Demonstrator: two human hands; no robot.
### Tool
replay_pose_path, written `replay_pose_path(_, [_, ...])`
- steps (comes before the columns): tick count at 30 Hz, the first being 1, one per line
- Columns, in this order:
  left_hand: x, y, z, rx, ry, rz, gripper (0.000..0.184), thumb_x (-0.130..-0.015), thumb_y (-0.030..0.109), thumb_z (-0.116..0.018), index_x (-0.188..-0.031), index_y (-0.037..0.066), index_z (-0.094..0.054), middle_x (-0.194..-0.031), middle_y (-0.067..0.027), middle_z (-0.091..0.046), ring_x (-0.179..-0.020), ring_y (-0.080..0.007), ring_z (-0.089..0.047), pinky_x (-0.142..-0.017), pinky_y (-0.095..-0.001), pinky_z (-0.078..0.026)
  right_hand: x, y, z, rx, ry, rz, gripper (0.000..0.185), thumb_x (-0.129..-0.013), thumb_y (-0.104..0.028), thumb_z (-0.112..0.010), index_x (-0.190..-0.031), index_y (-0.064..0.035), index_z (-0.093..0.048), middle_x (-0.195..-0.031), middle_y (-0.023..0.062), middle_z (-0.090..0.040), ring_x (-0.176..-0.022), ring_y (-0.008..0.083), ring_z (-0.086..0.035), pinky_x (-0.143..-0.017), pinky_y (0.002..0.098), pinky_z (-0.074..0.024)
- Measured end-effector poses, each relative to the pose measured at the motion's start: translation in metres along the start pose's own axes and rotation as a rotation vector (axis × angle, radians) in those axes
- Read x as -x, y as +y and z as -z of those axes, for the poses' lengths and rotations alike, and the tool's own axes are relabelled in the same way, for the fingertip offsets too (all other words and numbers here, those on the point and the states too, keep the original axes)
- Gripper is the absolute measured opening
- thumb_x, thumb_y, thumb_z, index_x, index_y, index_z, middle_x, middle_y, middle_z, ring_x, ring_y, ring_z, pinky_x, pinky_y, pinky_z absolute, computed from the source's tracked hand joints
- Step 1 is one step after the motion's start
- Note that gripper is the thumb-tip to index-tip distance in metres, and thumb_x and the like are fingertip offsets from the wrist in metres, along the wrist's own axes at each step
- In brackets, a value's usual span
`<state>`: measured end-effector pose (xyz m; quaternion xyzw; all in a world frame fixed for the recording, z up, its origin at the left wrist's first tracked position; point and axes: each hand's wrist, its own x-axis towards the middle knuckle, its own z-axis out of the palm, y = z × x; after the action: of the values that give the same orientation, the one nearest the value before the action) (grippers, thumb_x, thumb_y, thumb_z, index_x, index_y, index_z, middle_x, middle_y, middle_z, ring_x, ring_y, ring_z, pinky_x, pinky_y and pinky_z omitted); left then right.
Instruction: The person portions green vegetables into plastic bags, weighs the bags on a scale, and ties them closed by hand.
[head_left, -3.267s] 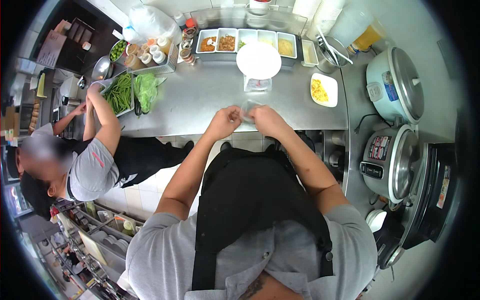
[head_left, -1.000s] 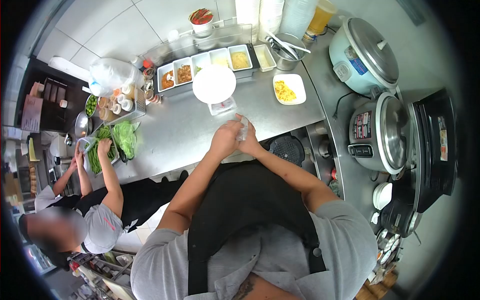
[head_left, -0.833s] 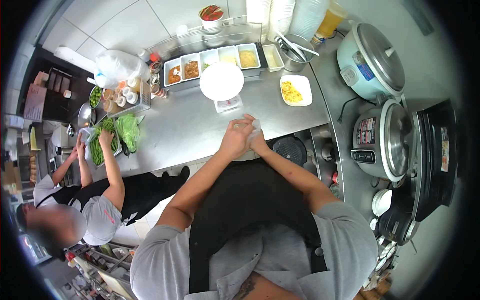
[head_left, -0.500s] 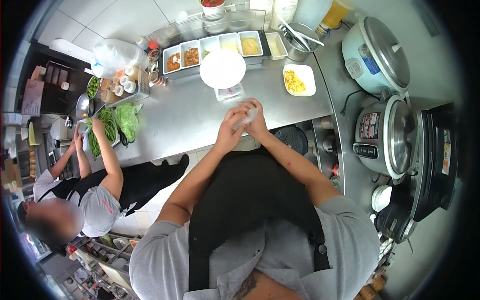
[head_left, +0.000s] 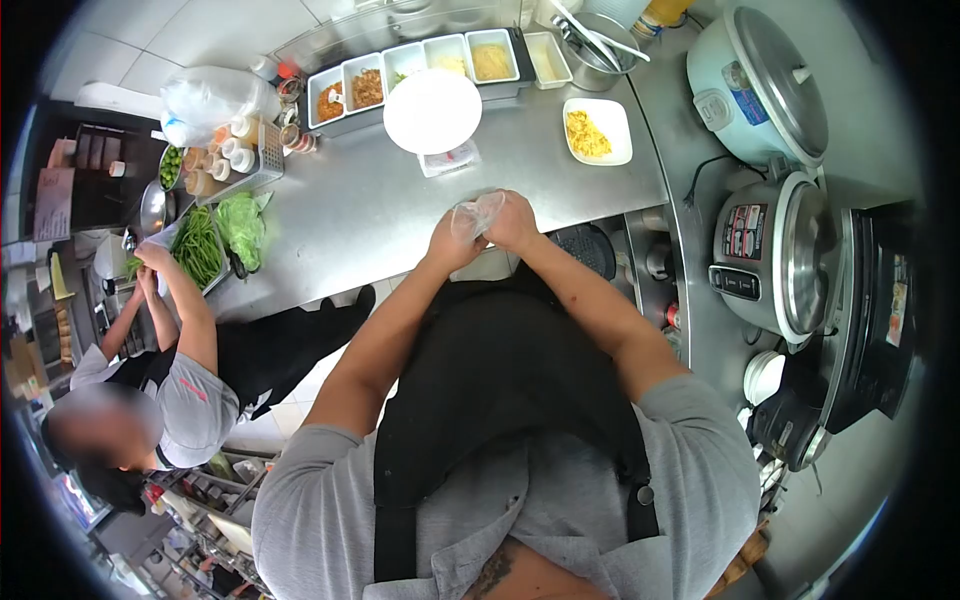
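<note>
In front of my black apron, close to the counter's front edge, both my hands are closed on a thin clear plastic piece (head_left: 478, 214). It bulges loosely upward; whether it is a disposable glove or a small bag I cannot make out. My left hand (head_left: 453, 245) grips it from the left. My right hand (head_left: 514, 222) presses against its right side, fingers curled in. Beyond them a round white plate (head_left: 432, 112) rests on a small flat scale (head_left: 450, 160). Farther right sits a white square bowl (head_left: 622, 132) with yellow scrambled egg pieces (head_left: 587, 135).
White topping containers (head_left: 366, 85) line the back. At the left are a basket of bottles (head_left: 265, 172), lettuce (head_left: 240, 228) and green beans (head_left: 200, 245); a co-worker (head_left: 200, 385) handles greens there. A metal pot (head_left: 600, 60) and rice cookers (head_left: 775, 255) stand right.
My fingers have closed in, and the clear plastic now bulges above my left hand. The view has shifted slightly. The co-worker's hands have drawn together away from the bean tray.
</note>
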<state>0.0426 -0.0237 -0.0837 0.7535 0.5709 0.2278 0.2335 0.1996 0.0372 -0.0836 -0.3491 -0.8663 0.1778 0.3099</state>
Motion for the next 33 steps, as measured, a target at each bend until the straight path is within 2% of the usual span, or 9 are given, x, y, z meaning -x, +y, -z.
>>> replay_pose_path(5, [-0.019,0.008,0.007,0.283,-0.048,-0.035,0.051,-0.067,0.026,-0.087,-0.11,0.007,-0.067,-0.104,-0.0123,-0.069,-0.092,-0.0363,-0.066,-0.083,-0.0451,-0.054,-0.001,0.014,-0.015,-0.038,0.054,0.022,0.015,-0.071,-0.021,-0.069,-0.084,-0.0134,-0.073,-0.079,0.0054,-0.071,-0.071,0.0273,-0.068,-0.066,0.0408,-0.0563])
replay_pose_path(7, [-0.018,0.0,-0.009,0.178,0.144,-0.076,0.047,-0.068,0.03,-0.087,-0.105,0.007,-0.067,-0.103,-0.0115,-0.069,-0.091,-0.036,-0.065,-0.081,-0.0452,-0.053,0.001,0.012,-0.015,-0.02,0.049,0.013,0.015,-0.072,-0.022,-0.068,-0.084,-0.013,-0.073,-0.08,0.0054,-0.071,-0.072,0.0278,-0.068,-0.067,0.0412,-0.0562])
replay_pose_path(12, [-0.011,-0.003,-0.017,-0.058,0.196,-0.137,0.042,-0.073,0.034,-0.084,-0.102,0.009,-0.069,-0.102,-0.0113,-0.069,-0.09,-0.0354,-0.065,-0.081,-0.0462,-0.052,0.004,0.005,-0.015,-0.028,0.102,-0.009,0.017,-0.071,-0.025,-0.068,-0.079,-0.0102,-0.071,-0.076,0.0071,-0.069,-0.07,0.0313,-0.067,-0.067,0.0438,-0.0557])
replay_pose_path(14, [-0.015,-0.001,-0.011,-0.013,0.213,-0.166,0.039,-0.075,0.034,-0.083,-0.101,0.009,-0.069,-0.102,-0.0115,-0.069,-0.089,-0.0355,-0.065,-0.081,-0.0466,-0.052,-0.001,0.012,-0.015,0.025,-0.055,-0.09,0.021,-0.071,-0.028,-0.068,-0.078,-0.0088,-0.071,-0.075,0.0108,-0.069,-0.069,0.034,-0.067,-0.07,0.0467,-0.056])
replay_pose_path(18, [-0.02,-0.007,0.011,0.049,-0.117,-0.046,0.047,-0.08,0.036,-0.083,-0.112,0.006,-0.068,-0.108,-0.0133,-0.07,-0.098,-0.0352,-0.066,-0.088,-0.0453,-0.052,-0.028,0.016,0.01,0.061,-0.401,-0.274,0.03,-0.08,-0.037,-0.067,-0.082,-0.0079,-0.071,-0.083,0.0147,-0.072,-0.075,0.0381,-0.068,-0.07,0.046,-0.0542])
replay_pose_path(20, [-0.018,0.001,0.027,0.184,-0.243,-0.019,0.05,-0.083,0.034,-0.083,-0.119,0.004,-0.066,-0.112,-0.0139,-0.07,-0.103,-0.0336,-0.066,-0.093,-0.0437,-0.051,-0.041,0.02,0.035,-0.357,-0.568,-0.2,0.036,-0.083,-0.043,-0.071,-0.085,-0.0072,-0.071,-0.083,0.0145,-0.072,-0.075,0.0356,-0.067,-0.07,0.0424,-0.0531])
replay_pose_path(23, [-0.012,0.013,0.042,0.525,-0.264,0.199,0.052,-0.083,0.033,-0.085,-0.121,0.003,-0.066,-0.113,-0.0121,-0.071,-0.103,-0.0271,-0.067,-0.091,-0.0396,-0.051,-0.048,0.022,0.057,-0.49,-0.605,-0.164,0.04,-0.081,-0.047,-0.077,-0.088,-0.0081,-0.072,-0.081,0.0117,-0.071,-0.074,0.0286,-0.067,-0.071,0.0379,-0.0522])
replay_pose_path(30, [-0.008,0.032,0.06,0.524,0.009,0.174,0.05,-0.085,0.029,-0.083,-0.122,0.0,-0.066,-0.113,-0.015,-0.07,-0.103,-0.0248,-0.067,-0.091,-0.0364,-0.052,-0.069,0.016,0.1,-0.803,-0.694,-0.184,0.043,-0.079,-0.007,-0.079,-0.118,-0.0074,-0.065,-0.109,0.0036,-0.07,-0.098,0.0166,-0.065,-0.092,0.0332,-0.0509])
replay_pose_path(33, [-0.011,0.047,0.074,0.462,0.194,0.111,0.038,-0.09,0.026,-0.078,-0.115,-0.001,-0.068,-0.102,-0.0123,-0.07,-0.096,-0.0219,-0.067,-0.087,-0.0344,-0.052,-0.07,0.016,0.108,-0.788,-0.706,-0.129,0.041,-0.081,-0.005,-0.076,-0.12,-0.0072,-0.063,-0.116,0.0062,-0.068,-0.106,0.0187,-0.064,-0.096,0.0352,-0.0503])
